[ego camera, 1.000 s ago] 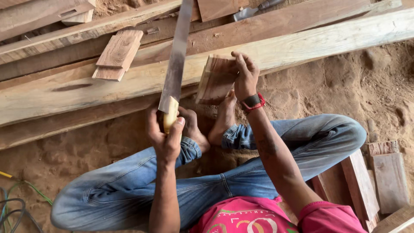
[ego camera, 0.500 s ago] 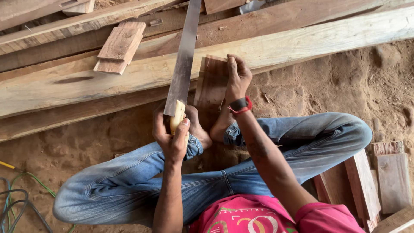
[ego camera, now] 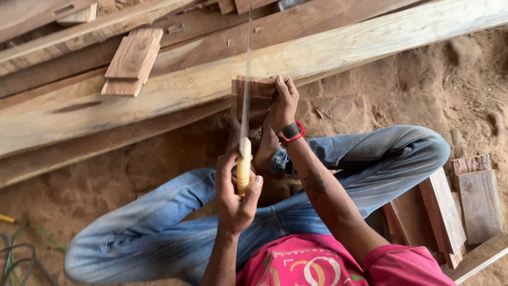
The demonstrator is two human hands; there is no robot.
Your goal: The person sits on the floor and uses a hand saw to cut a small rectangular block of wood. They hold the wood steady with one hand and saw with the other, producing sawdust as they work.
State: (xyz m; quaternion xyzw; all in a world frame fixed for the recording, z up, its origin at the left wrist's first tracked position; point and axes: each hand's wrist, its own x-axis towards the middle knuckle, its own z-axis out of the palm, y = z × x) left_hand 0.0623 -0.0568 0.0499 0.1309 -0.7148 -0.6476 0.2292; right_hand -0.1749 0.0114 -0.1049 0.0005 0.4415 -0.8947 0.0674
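Note:
I sit cross-legged on sandy ground in blue jeans. My left hand [ego camera: 235, 197] grips the pale wooden handle [ego camera: 244, 165] of a long flat blade [ego camera: 247, 79]. The blade is seen edge-on and runs upward over a small reddish wood block [ego camera: 253, 95]. The block stands against my bare feet [ego camera: 264, 148], and its lower part is hidden. My right hand [ego camera: 283, 106], with a dark watch and a red band on the wrist, holds the block's right side, fingers on its top edge.
Long pale and dark planks [ego camera: 338, 53] lie across the ground just beyond the block. Two short boards [ego camera: 132, 61] rest on them at upper left. More short boards [ego camera: 465, 204] are stacked at my right. Cables [ego camera: 16, 259] lie at lower left.
The blade has turned from showing its flat face to edge-on and shifted right, in line with the block. My right hand stays on the block.

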